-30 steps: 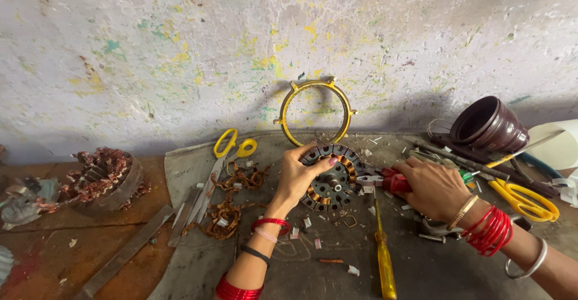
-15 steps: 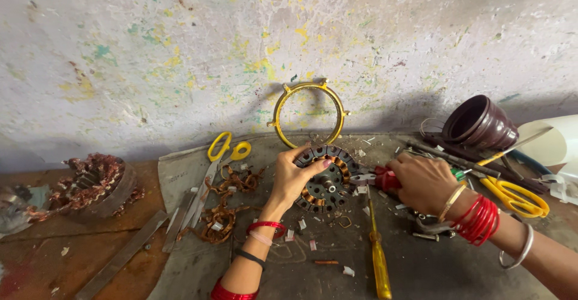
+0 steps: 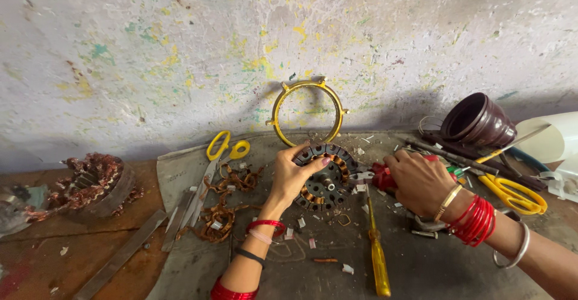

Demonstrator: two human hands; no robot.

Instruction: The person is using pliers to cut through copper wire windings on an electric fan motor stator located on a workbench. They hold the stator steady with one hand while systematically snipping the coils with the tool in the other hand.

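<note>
The stator (image 3: 325, 176), a round black core with copper windings, lies flat on the desk (image 3: 433, 270) just below a yellow ring (image 3: 307, 112) that leans against the wall. The left hand (image 3: 293, 176) rests on the stator's left rim, fingers curled over the edge and grasping it. The right hand (image 3: 421, 182) sits just right of the stator, clenched around a red-handled tool (image 3: 382, 176) whose tip points toward the core; what kind of tool it is cannot be told. On progress: copper shows in only some slots, and loose copper coils (image 3: 223, 206) lie in a tangle left of the stator, so part of the winding appears to be out and part remains in the core; this is a judgement. White scraps (image 3: 348, 268) are scattered around the core. A yellow screwdriver (image 3: 377, 249) lies below the stator, untouched. Yellow scissors (image 3: 220, 155) lie at the left, a second pair (image 3: 512, 193) at the right beneath a dark brown cup (image 3: 478, 121) on its side. Another wound core (image 3: 90, 182) sits well apart at far left.
</note>
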